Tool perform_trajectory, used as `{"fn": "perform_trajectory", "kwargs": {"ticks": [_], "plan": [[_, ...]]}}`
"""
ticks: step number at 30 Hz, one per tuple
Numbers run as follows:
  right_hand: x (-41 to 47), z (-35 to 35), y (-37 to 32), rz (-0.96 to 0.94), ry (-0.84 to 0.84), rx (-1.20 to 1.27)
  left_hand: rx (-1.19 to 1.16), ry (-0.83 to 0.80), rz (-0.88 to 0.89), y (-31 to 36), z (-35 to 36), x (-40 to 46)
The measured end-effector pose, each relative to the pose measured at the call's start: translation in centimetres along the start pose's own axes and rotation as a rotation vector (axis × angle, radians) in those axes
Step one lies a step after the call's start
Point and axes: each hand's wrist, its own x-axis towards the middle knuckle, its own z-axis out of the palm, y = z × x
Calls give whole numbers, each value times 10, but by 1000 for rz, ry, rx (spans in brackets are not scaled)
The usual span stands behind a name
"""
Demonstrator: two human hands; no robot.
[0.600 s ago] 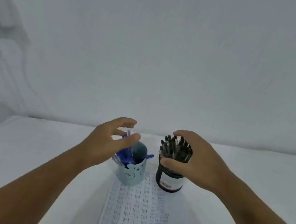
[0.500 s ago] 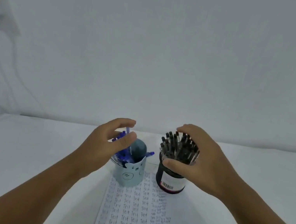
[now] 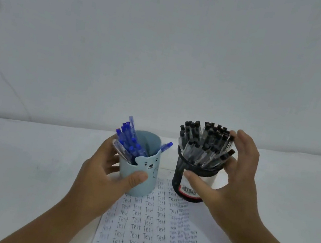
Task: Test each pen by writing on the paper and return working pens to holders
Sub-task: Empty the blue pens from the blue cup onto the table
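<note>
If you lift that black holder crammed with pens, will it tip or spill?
Probably top-heavy: the black pens fan out well above the black holder, so tilting may spill them. It looks rigid, likely firm to grip. The right hand already steadies it.

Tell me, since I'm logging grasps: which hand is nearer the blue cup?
Left. The left hand grips the blue cup, thumb on its front. The right hand is apart from it, around the black holder.
</note>
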Motion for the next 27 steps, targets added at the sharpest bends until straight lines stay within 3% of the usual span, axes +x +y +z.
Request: {"fn": "perform_trajectory", "kwargs": {"ticks": [8,18,27], "plan": [[-5,1,8,183,-51,32,163,13,30,-4,1,0],[-5,1,3,230,-65,-45,193,37,110,2,7,-9],[-6,-5,2,256,-12,-29,333,-92,76,5,4,-13]]}}
